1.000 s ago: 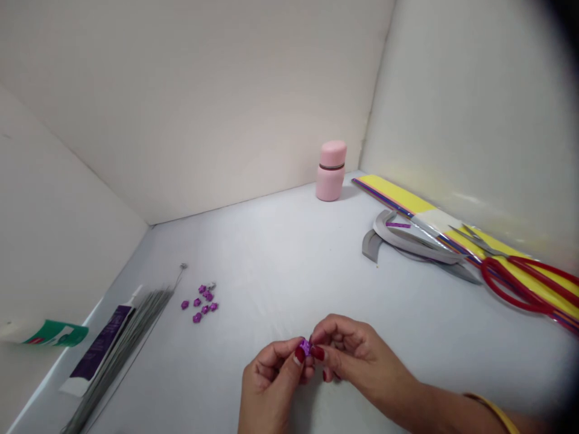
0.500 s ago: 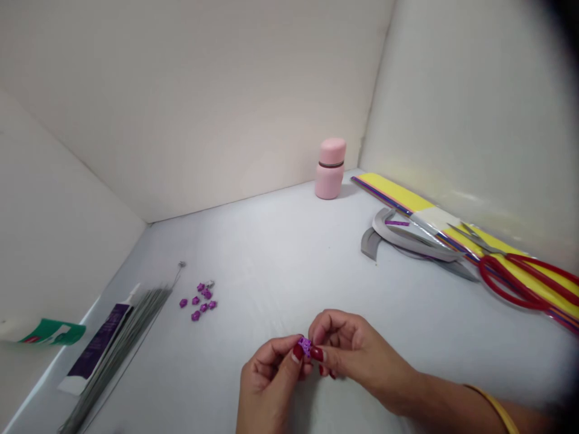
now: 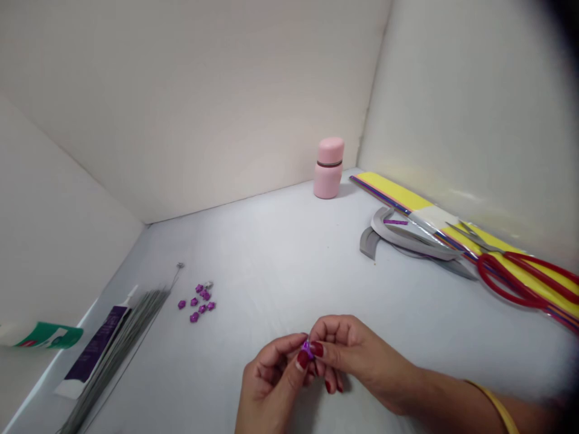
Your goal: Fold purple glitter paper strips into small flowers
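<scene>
A small glittery purple flower bead (image 3: 307, 349) is pinched between the fingertips of both hands, low in the middle of the view. My left hand (image 3: 271, 386) and my right hand (image 3: 348, 355) meet around it, and their red-painted nails partly hide it. A yellow bangle (image 3: 495, 407) circles my right wrist. Further left on the white surface lies a loose group of several matching purple flower beads (image 3: 196, 304), out of reach of my fingers.
A bundle of thin grey wires (image 3: 131, 337) and a purple-labelled tube (image 3: 94, 343) lie at the left, near a green-labelled tube (image 3: 45, 335). A pink bottle (image 3: 329, 169) stands at the back. Red-handled scissors (image 3: 511, 280) rest on yellow paper strips (image 3: 398, 196), beside curled grey strips (image 3: 407, 241).
My fingers have shifted slightly on the purple bead and cover more of it. The whole view has drifted a little, and the objects on the surface have stayed in place.
</scene>
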Tool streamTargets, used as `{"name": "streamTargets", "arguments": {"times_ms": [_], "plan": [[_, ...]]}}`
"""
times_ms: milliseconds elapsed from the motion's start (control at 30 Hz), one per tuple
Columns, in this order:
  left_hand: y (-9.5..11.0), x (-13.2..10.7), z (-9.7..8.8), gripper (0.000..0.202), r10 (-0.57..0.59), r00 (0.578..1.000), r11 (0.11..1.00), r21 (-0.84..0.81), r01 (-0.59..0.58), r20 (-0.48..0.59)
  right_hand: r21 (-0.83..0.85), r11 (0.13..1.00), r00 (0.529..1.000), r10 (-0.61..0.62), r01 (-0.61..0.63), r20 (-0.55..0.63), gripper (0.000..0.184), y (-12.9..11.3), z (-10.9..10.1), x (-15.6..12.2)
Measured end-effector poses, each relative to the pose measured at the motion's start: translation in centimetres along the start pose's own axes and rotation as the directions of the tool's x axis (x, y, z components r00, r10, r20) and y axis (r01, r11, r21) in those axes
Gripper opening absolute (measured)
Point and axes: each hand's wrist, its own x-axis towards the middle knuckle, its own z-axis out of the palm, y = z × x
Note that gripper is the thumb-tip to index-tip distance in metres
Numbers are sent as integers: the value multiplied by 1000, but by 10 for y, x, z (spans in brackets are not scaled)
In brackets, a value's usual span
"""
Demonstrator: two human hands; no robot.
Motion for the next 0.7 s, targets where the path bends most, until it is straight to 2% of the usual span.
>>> {"name": "streamTargets", "arguments": {"times_ms": [100,167,267,433,567,700], "plan": [[2,0,0,24,4,995,1000,-16,-2,96,33,999,1000,17,-18,22,34,-1,1,0],[1,1,-1,21,-1,993,999,-36,6,117,40,999,1000,23,-24,18,34,-1,2,0],[-1,3,-2,21,-39,995,996,-77,46,94,49,999,1000,7,-6,-3,32,1,2,-1],[-3,7,-3,28,-149,988,977,-148,154,41,40,995,994,-87,90,-68,31,-1,3,-3],[-4,8,-1,28,-174,983,959,-217,184,62,12,995,994,-103,103,-35,32,-3,4,-3],[-3,9,0,27,-250,966,928,-269,259,68,-54,990,987,-134,130,-91,31,-2,3,-3]]}}
